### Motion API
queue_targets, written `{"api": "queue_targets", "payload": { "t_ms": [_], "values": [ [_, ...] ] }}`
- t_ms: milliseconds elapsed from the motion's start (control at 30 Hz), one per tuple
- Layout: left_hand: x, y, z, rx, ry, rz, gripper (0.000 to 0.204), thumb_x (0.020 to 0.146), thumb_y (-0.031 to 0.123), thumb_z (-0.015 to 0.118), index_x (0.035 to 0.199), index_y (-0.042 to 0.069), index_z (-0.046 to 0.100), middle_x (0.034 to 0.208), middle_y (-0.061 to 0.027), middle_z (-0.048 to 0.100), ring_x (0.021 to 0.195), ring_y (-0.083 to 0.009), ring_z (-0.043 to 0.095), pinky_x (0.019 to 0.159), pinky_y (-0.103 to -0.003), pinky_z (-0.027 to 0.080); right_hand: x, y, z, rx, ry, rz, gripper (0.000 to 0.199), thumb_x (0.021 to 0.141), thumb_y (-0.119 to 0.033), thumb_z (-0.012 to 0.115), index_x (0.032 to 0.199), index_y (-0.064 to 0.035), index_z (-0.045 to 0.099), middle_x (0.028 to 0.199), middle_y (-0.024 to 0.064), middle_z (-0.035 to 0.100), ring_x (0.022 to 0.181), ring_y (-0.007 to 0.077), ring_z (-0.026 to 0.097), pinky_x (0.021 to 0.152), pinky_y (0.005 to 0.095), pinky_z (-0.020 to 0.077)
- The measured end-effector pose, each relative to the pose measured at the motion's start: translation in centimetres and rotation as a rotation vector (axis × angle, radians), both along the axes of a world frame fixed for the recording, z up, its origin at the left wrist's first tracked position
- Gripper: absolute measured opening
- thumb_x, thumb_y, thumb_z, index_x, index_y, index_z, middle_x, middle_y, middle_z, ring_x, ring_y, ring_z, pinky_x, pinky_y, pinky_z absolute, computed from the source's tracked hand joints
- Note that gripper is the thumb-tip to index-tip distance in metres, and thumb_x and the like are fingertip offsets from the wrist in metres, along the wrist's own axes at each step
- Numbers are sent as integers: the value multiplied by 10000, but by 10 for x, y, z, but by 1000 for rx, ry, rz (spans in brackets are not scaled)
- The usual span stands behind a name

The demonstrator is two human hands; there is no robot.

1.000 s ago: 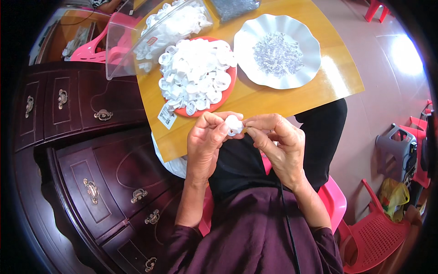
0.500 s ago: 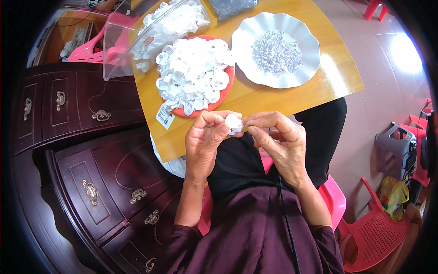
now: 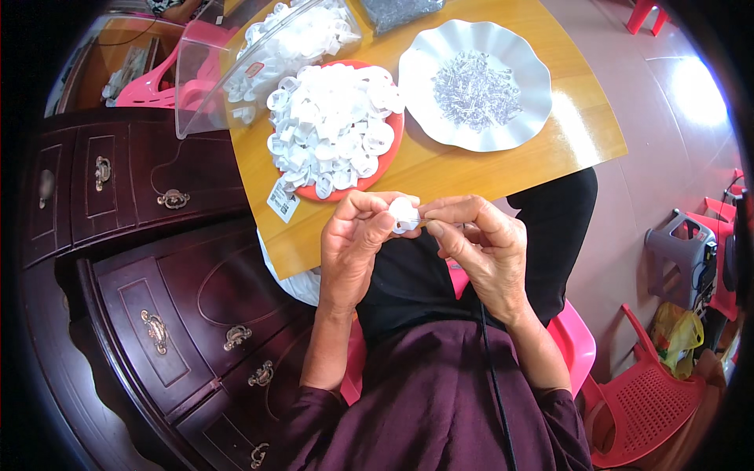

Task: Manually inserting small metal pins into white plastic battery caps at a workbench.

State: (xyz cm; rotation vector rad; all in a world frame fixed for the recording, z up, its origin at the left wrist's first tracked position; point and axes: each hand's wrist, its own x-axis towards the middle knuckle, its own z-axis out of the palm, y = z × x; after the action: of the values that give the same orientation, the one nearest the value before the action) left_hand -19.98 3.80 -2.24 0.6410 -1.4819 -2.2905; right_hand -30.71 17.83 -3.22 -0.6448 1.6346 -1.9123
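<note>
My left hand (image 3: 350,250) pinches a small round white plastic part (image 3: 404,213) between thumb and fingertips, just past the table's near edge. Close against its right side is my right hand (image 3: 488,250), thumb and forefinger pressed together on a thin metal pin (image 3: 423,220) that meets the part. The fingers mostly hide the pin. Beyond my hands, a heap of similar white plastic parts (image 3: 334,129) fills a red plate (image 3: 390,161). To its right, a white wavy-edged plate (image 3: 420,118) bears a pile of small metal pins (image 3: 477,90).
A clear plastic box (image 3: 192,98) of more white parts lies tilted at the table's (image 3: 581,118) far left. Behind stands a bag of dark small pieces (image 3: 400,12). Dark wooden drawers (image 3: 157,275) flank my left; a grey stool (image 3: 679,255) and pink chair (image 3: 652,404) are at right.
The right fingertips have come slightly closer to the white part, and less of the pin shows between them. The white part has turned a little in my left hand.
</note>
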Motion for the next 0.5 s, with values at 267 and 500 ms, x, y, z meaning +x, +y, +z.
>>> {"api": "queue_targets", "payload": {
  "t_ms": [267, 500],
  "values": [
    [1, 0, -3, 12, 8, -6, 164, 967, 139, 618, 1048, 22, 537, 1134, -207, 653, 900, -210, 678, 852, -343, 551, 0, 0, -1, 3, 29, -6, 90, 854, 3, 690, 934, -20, 656, 947, 63, 723, 808, 115, 689, 557, 214, 527],
    [-5, 0, 2, -22, 36, 2, 211, 937, 91, 652, 1098, 7, 544, 1121, -179, 651, 916, -192, 663, 859, -339, 547, -2, 0, -1, 4, 81, -12, 92, 853, -9, 700, 934, -27, 660, 928, 52, 718, 778, 105, 673, 536, 216, 500]
  ]
}}
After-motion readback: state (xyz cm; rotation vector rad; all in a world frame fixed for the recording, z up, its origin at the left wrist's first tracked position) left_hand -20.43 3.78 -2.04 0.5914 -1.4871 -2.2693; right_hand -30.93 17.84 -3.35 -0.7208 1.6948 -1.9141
